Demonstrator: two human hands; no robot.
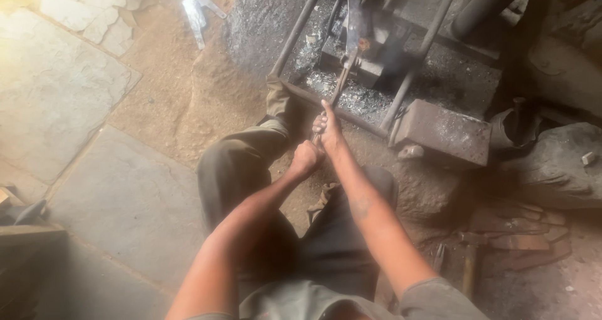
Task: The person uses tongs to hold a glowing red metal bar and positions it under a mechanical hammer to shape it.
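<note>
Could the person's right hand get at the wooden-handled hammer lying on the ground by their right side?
Probably yes: the right hand grips the long tongs handle, but nothing lies between it and the wooden-handled hammer, once it lets go.

No packages, labels, signs or screens are showing anywhere in this view.
</note>
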